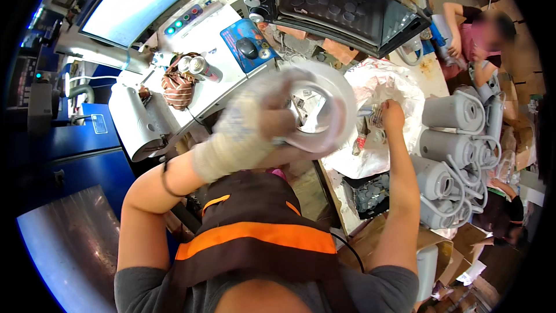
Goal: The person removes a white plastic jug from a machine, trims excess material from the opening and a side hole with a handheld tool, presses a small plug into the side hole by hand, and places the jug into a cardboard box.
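Observation:
My left hand [250, 117], in a pale work glove, grips a light grey, ring-shaped plastic housing [343, 110] by its left side. Both are smeared by motion. The housing has a wide round opening, and it hangs in front of my apron, above the table's edge. My bare right hand [394, 115] reaches down into an open white plastic bag [403, 84] on the table. Its fingers are curled together among small parts [373, 119]; what they hold, if anything, is too small to make out.
A toaster oven [382, 29] holding dark discs [327, 0] stands beyond. Grey housings with handles [452, 110] are stacked at right, near a co-worker [489, 46]. A black tray [370, 194] of grey pieces lies below the bag. At left are a monitor [145, 0], cans [200, 66] and a mouse [247, 48].

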{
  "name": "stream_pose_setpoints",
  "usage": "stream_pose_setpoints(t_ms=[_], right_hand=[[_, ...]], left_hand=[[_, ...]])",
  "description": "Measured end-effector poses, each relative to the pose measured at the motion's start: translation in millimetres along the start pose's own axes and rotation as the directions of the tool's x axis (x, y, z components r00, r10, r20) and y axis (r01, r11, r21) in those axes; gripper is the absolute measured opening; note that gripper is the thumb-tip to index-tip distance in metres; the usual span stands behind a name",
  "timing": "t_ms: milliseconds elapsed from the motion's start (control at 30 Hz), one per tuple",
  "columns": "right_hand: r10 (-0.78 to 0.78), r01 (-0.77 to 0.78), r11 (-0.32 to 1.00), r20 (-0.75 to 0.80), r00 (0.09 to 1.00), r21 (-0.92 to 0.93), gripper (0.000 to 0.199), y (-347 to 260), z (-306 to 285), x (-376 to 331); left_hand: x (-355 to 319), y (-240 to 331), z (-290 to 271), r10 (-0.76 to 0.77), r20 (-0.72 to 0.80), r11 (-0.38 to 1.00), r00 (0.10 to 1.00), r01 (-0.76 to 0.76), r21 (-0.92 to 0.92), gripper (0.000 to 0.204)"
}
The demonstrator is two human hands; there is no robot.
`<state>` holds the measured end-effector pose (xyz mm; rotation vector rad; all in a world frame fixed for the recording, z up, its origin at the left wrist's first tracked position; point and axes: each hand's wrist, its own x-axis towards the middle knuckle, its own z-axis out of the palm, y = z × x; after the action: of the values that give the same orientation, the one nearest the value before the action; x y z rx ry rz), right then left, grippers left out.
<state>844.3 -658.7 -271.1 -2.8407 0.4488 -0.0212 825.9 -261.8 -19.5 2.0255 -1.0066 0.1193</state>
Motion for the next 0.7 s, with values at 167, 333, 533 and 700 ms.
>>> stream_pose_setpoints(t_ms=[167, 333, 533, 700], right_hand=[[-0.125, 0.053, 0.533, 0.017, 0.992, 0.845, 0.021, -108.1, -153.3, -62.8], [-0.239, 0.185, 0.813, 0.026, 0.971, 0.552, 0.012, -168.5, -211.0, -101.4], [-0.579, 0.587, 0.797, -0.092, 0.810, 0.145, 0.018, -175.8, -213.1, -106.8], [-0.674, 0.672, 0.729, -0.040, 0.738, 0.132, 0.011, -175.1, -200.1, -110.8]], left_hand=[[19.2, 3.4, 51.5, 0.068, 0.138, 0.982, 0.988, -0.091, 0.166, 0.044], [21.3, 5.8, 57.4, 0.210, 0.408, 0.870, 0.888, -0.361, 0.337, 0.034], [21.5, 12.4, 62.6, 0.151, 0.484, 0.831, 0.862, -0.376, 0.410, 0.019], [8.1, 10.2, 75.0, 0.017, 0.470, 0.871, 0.882, -0.244, 0.426, 0.013]])
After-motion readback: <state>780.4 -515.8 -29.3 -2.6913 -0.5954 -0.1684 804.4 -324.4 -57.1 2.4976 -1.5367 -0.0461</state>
